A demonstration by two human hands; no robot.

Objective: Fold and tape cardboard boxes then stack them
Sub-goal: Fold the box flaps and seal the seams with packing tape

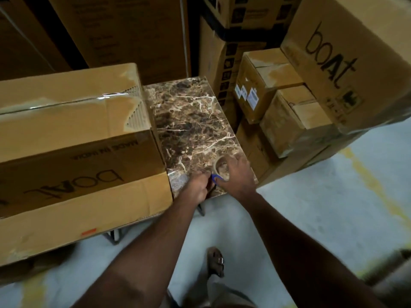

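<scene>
Both our hands meet at the near right corner of the marble-patterned counter [189,121]. The right hand [236,176] lies over a roll of brown packing tape [220,168], fingers curled across its far rim; the roll lies flat, its hole facing up. The left hand [199,185] is closed just beside it, fingers bunched at the roll's near-left edge, where a small blue piece [216,177] shows between the two hands. It may be a cutter or a tape tab; too blurred to say, and we cannot tell whether the left hand pinches it or the tape's free end.

The large boAt carton [73,134] sits on the counter directly to the left of the hands, close to the left forearm, its long axis running left-right and off the frame's left edge. Its top seam already carries glossy tape, and a lower flap hangs out along the near side. Our read: the tape must travel left, and the left hand is nearer the carton.

Small taped boxes [278,96] are stacked to the right, beyond the counter's edge. The hands hide the roll's near rim.
</scene>
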